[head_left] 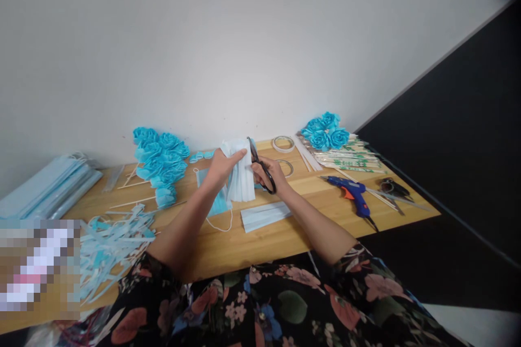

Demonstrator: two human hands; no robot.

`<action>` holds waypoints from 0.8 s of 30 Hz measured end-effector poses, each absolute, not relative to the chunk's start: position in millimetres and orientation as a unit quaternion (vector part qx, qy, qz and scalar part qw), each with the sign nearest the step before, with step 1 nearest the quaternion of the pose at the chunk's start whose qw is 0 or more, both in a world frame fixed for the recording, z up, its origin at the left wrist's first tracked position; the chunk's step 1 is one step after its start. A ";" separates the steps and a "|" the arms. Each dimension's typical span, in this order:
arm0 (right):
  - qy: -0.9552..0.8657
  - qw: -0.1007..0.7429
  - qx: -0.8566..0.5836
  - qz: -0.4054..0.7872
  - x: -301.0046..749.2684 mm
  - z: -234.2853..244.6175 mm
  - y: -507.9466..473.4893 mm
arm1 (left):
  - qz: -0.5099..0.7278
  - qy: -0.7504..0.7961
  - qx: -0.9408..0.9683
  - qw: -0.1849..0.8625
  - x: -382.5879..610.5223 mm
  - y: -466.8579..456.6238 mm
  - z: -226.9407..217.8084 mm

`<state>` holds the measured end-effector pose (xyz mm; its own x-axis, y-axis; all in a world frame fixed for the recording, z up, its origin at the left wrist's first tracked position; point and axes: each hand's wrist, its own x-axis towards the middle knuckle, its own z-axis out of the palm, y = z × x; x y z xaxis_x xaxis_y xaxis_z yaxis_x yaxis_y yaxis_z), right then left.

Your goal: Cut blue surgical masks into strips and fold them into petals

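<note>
My left hand (224, 165) pinches a pale, pleated face mask (242, 179), holding it upright over the middle of the table. In my right hand (271, 172) is a pair of black-handled scissors (269, 183), its blades pointing up along the mask's right edge. Whether the blades are cutting into the material I cannot tell. Under my left wrist lies a blue face mask (220, 203) with a white ear loop. A flat pale strip of mask material (260, 217) rests on the table between my forearms.
Blue fabric roses (160, 157) on sticks lie to the left, near a heap of cut strips (118, 244) and stacked masks (44, 184). At right are more roses (328, 131), wrapped sticks (354, 154), a blue glue gun (350, 190) and a tape roll (283, 144). A wall (244, 54) stands behind.
</note>
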<state>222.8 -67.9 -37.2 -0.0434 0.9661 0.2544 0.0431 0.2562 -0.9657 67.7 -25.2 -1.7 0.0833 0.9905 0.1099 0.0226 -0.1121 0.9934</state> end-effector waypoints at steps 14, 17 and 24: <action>-0.592 0.538 -0.433 0.415 224.6 -40.5 -66.3 | 0.505 0.449 0.556 0.485 66.8 -26.0 -0.8; -0.589 0.538 -0.433 0.419 223.8 -39.2 -66.6 | 0.505 0.449 0.556 0.483 66.6 -25.8 -0.6; -0.589 0.536 -0.435 0.420 223.9 -35.4 -68.7 | 0.503 0.451 0.553 0.488 67.5 -26.4 0.4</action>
<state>223.9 -68.7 -35.4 -0.0466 0.9628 0.2663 0.0628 0.2689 -0.9611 67.5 -26.4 0.4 0.0876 0.9894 0.1156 0.0083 -0.1168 0.9931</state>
